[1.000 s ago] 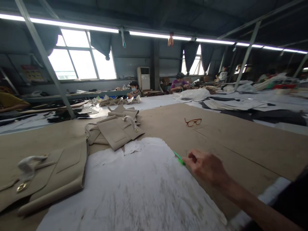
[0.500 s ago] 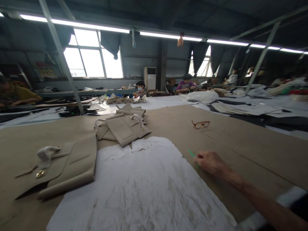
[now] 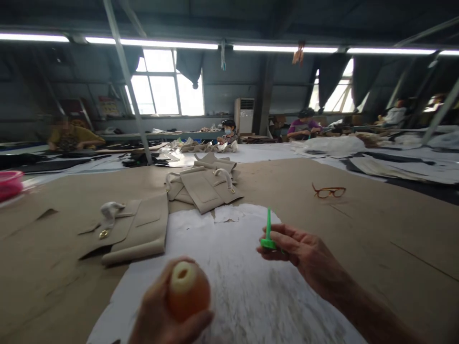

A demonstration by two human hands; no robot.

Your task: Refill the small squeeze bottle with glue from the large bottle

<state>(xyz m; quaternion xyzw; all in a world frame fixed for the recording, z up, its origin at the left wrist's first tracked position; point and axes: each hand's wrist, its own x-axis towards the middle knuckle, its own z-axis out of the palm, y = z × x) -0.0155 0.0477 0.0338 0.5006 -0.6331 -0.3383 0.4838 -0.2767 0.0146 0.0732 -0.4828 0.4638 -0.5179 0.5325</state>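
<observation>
My left hand [image 3: 158,306] is wrapped round an amber glue bottle [image 3: 190,298], whose pale neck has an uncovered hole at the top. To its right, my right hand [image 3: 301,248] pinches a green nozzle cap [image 3: 268,229] by its round base, the thin tip pointing up. Both hands are above a stained white sheet [image 3: 236,286]. Left of the sheet lies a beige leather bag piece [image 3: 143,227] with a wrapped handle and a gold fitting. More beige bag pieces [image 3: 201,186] overlap beyond the sheet's far edge.
Brown-framed glasses [image 3: 330,192] rest on the brown table covering [image 3: 376,229] at the right. A pink basin [image 3: 10,184] is at the left edge. A slanted metal post [image 3: 132,91] rises beyond the bags. Several people work at the tables behind.
My left hand has come into view with the bottle. My right hand has moved left over the sheet, turning the green nozzle cap upright. The view has swung left.
</observation>
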